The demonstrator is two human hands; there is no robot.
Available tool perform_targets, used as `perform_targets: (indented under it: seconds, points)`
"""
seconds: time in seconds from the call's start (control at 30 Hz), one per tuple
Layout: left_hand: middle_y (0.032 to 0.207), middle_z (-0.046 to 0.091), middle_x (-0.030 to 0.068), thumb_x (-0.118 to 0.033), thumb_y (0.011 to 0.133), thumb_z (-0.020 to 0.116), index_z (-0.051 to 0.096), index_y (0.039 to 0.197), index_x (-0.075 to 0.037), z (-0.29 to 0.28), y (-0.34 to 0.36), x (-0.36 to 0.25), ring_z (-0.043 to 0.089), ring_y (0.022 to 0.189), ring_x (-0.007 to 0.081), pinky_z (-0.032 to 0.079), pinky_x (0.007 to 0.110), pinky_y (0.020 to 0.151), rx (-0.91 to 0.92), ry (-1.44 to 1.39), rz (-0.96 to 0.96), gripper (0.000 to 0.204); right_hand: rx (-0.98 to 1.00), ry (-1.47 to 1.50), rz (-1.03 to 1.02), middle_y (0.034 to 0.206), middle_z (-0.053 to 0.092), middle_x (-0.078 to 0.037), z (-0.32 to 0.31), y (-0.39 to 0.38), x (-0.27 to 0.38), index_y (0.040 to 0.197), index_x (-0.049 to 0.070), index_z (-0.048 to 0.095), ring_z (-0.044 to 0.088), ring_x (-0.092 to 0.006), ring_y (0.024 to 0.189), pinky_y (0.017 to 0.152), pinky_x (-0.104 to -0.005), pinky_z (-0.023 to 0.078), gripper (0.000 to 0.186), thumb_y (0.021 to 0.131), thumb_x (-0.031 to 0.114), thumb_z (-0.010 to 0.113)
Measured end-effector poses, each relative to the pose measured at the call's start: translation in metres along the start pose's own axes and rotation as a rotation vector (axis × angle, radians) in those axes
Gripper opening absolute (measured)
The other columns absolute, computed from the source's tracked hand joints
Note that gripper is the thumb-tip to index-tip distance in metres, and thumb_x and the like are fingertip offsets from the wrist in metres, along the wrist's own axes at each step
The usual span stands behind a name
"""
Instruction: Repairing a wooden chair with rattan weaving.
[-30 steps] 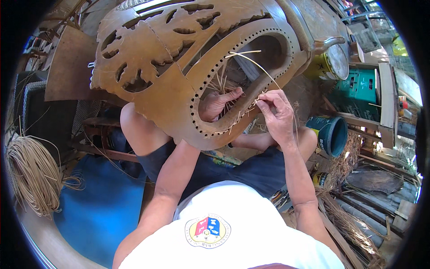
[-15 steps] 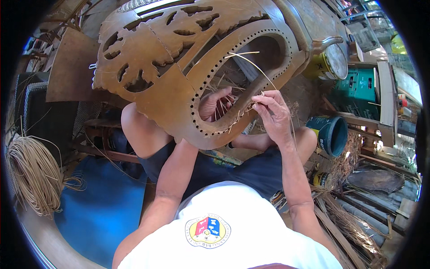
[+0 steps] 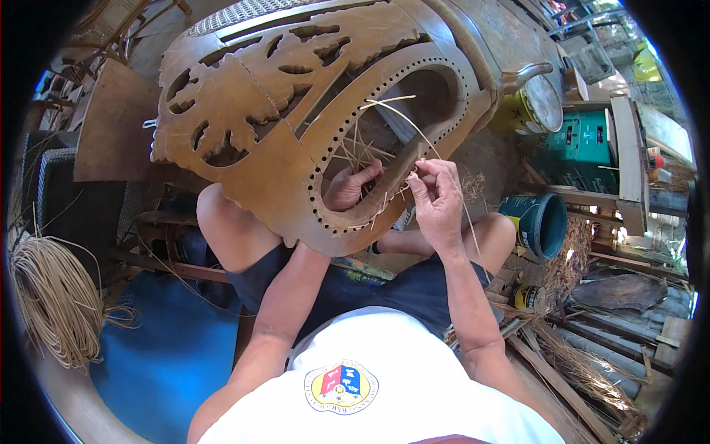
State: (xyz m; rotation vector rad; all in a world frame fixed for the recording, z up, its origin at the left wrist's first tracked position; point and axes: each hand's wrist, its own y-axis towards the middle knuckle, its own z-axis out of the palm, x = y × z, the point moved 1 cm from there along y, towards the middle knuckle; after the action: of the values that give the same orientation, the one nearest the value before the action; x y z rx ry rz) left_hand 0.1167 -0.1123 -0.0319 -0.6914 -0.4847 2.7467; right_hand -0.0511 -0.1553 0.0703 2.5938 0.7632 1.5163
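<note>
A carved brown wooden chair frame (image 3: 274, 181) lies over my knees, with an oval opening ringed by small holes. My left hand (image 3: 351, 185) reaches up behind the frame and shows through the opening, its fingers closed on thin pale rattan strands (image 3: 355, 148); its fingertips are partly hidden. My right hand (image 3: 436, 200) is at the opening's lower right rim, thumb and forefinger pinched on a short strand end among the holes. A long loose strand arcs over the opening and hangs down past my right hand.
A rattan coil (image 3: 52, 296) and blue mat (image 3: 163, 355) lie at left, near a brown board (image 3: 111, 126). At right are a teal bucket (image 3: 547, 226), a yellow drum (image 3: 518, 111), a green crate (image 3: 580, 137) and piled wood scraps (image 3: 614, 340). A cane chair (image 3: 103, 26) stands at upper left.
My right hand has shifted slightly left and down along the rim, still pinching. The frame and left hand appear a little lower, and the whole view has shifted slightly.
</note>
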Motion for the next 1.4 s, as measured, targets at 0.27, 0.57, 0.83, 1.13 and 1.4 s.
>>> perform_targets:
  seconds: [0.27, 0.57, 0.83, 1.13, 1.4]
  points:
    - [0.103, 0.078, 0.0111, -0.02, 0.103, 0.063, 0.069, 0.123, 0.001, 0.005, -0.01, 0.0, 0.076, 0.086, 0.0132, 0.063, 0.026, 0.077, 0.202, -0.327, -0.197, 0.03, 0.087, -0.062, -0.195, 0.103, 0.063, -0.009, -0.008, 0.008, 0.002, 0.116, 0.007, 0.073, 0.065, -0.0234, 0.09, 0.078, -0.0324, 0.054, 0.026, 0.091, -0.003, 0.071]
    - [0.102, 0.077, 0.0161, -0.023, 0.101, 0.067, 0.07, 0.118, 0.002, 0.011, -0.013, -0.007, 0.077, 0.078, 0.0171, 0.066, 0.032, 0.071, 0.092, -0.378, -0.289, 0.03, 0.231, -0.106, -0.293, 0.095, 0.065, -0.007, -0.018, 0.018, -0.002, 0.103, 0.005, 0.073, 0.067, -0.0222, 0.085, 0.075, -0.0322, 0.055, 0.019, 0.087, -0.005, 0.074]
    - [0.096, 0.076, 0.019, -0.032, 0.099, 0.071, 0.072, 0.105, 0.001, 0.007, -0.005, -0.024, 0.077, 0.083, 0.0264, 0.067, 0.04, 0.074, -0.033, -0.358, 0.054, 0.034, 0.156, -0.084, -0.288, 0.097, 0.066, -0.008, -0.04, 0.017, 0.013, 0.098, 0.003, 0.064, 0.064, -0.0212, 0.082, 0.076, -0.0303, 0.052, 0.011, 0.092, -0.004, 0.07]
    - [0.096, 0.076, 0.0206, -0.027, 0.101, 0.068, 0.071, 0.107, 0.004, 0.003, -0.008, -0.019, 0.078, 0.08, 0.0273, 0.068, 0.039, 0.07, 0.029, -0.26, -0.183, 0.031, 0.164, 1.436, 0.406, 0.074, 0.047, 0.002, -0.094, -0.04, -0.038, 0.108, 0.006, 0.061, 0.043, -0.0108, 0.067, 0.069, -0.0307, 0.04, 0.017, 0.108, 0.022, 0.057]
    - [0.085, 0.076, 0.0146, -0.033, 0.103, 0.065, 0.073, 0.103, 0.003, 0.003, -0.013, -0.023, 0.076, 0.07, 0.0218, 0.066, 0.034, 0.068, -0.129, -0.144, -0.076, 0.037, -0.82, 0.447, 0.404, 0.086, 0.062, -0.003, -0.29, -0.113, -0.058, 0.107, 0.007, 0.061, 0.059, -0.0129, 0.076, 0.081, -0.0322, 0.055, 0.013, 0.103, 0.017, 0.066]
